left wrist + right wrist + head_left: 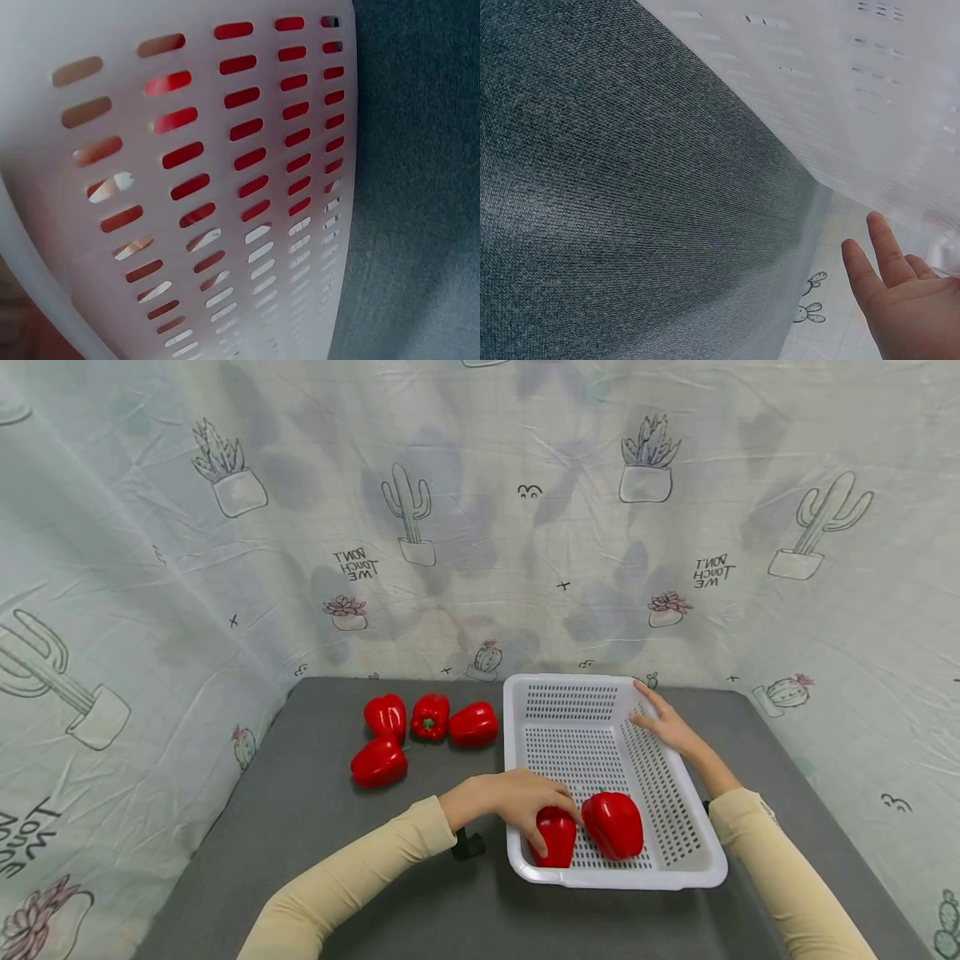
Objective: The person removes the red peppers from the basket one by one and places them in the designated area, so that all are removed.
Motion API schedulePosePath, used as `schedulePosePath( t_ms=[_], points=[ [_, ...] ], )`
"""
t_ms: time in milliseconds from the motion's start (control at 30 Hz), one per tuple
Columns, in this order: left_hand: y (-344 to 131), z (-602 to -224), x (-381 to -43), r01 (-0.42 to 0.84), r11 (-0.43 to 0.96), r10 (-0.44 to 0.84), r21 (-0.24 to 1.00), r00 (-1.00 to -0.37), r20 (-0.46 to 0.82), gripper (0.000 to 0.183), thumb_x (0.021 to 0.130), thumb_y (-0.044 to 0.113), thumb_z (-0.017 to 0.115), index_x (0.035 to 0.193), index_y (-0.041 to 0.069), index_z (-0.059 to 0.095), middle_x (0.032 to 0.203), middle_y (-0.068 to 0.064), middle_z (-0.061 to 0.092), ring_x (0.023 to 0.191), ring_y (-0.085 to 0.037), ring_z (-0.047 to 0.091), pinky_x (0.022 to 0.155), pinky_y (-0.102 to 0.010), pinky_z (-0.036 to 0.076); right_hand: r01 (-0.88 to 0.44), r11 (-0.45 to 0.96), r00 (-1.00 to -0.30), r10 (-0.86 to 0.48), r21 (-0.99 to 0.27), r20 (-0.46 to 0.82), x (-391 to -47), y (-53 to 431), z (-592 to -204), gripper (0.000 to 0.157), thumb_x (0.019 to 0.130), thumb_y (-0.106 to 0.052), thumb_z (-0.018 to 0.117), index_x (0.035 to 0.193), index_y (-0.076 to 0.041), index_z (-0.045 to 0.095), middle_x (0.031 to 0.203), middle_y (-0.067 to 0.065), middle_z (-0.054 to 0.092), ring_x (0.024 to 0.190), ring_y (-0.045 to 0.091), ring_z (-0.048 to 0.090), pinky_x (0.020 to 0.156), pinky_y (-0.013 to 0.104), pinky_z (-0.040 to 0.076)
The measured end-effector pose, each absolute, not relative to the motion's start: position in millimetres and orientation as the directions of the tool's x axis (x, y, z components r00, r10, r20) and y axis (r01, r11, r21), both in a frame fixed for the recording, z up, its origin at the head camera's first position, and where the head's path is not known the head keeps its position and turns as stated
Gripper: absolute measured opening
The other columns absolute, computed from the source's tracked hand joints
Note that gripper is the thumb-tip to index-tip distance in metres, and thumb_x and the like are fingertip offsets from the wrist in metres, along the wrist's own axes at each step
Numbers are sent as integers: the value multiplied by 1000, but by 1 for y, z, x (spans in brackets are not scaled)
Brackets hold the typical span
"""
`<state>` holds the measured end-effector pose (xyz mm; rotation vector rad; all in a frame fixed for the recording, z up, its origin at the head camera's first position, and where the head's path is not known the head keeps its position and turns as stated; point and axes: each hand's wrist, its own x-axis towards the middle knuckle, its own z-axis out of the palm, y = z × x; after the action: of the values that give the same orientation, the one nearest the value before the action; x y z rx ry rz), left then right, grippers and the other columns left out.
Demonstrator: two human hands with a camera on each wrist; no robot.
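A white slotted plastic basket (pixel 516 760) stands on the grey table, with two red bell peppers in its near end. My left hand (pixel 525 802) reaches over its left wall and grips one bell pepper (pixel 557 839), fingers and thumb on either side. Beside that lies the other bell pepper (pixel 615 827). Through the slots of the basket wall (pixel 217 169) in the left wrist view, red skin and parts of fingers show. My right hand (pixel 671 727) rests across the basket's right rim, thumb inside; its straight, spread fingers show outside the wall in the right wrist view.
Left of the basket, on the grey table (pixel 300 827), lie more red bell peppers: one at the back left (pixel 386 718), a bell pepper (pixel 430 718) beside it, another bell pepper (pixel 474 725) near the basket, and a nearer bell pepper (pixel 378 763). A cactus-print curtain (pixel 480 602) surrounds the table.
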<state>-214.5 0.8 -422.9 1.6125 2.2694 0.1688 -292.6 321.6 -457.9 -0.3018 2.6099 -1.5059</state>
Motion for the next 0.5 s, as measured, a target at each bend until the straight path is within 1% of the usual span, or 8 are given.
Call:
schedulePosePath(
  t_ms=[267, 433, 500],
  points=[
    [-1, -423, -213, 889, 314, 947, 333, -272, -169, 57, 73, 36, 77, 124, 25, 56, 122, 7, 51, 105, -4, 47, 83, -15, 43, -103, 450, -970, -241, -887, -10, -291, 320, -456, 76, 94, -12, 52, 150, -16, 0, 148, 32, 11, 115, 53, 44, 79, 49, 53],
    [-2, -426, -214, 890, 278, 960, 363, -247, -129, 56, 73, 36, 78, 123, 24, 56, 124, 6, 50, 107, -4, 47, 86, -13, 42, -92, 434, -970, -242, -896, -17, -282, 312, -443, 74, 94, -4, 49, 149, -9, 1, 147, 34, 11, 114, 57, 42, 77, 52, 52],
    [-3, -428, -215, 891, 265, 964, 369, -239, -114, 56, 73, 36, 78, 123, 24, 56, 125, 6, 49, 108, -4, 46, 88, -13, 41, -93, 432, -970, -243, -897, -16, -282, 312, -444, 74, 94, -4, 50, 149, -9, 1, 147, 34, 11, 115, 56, 42, 77, 51, 52]
  ],
)
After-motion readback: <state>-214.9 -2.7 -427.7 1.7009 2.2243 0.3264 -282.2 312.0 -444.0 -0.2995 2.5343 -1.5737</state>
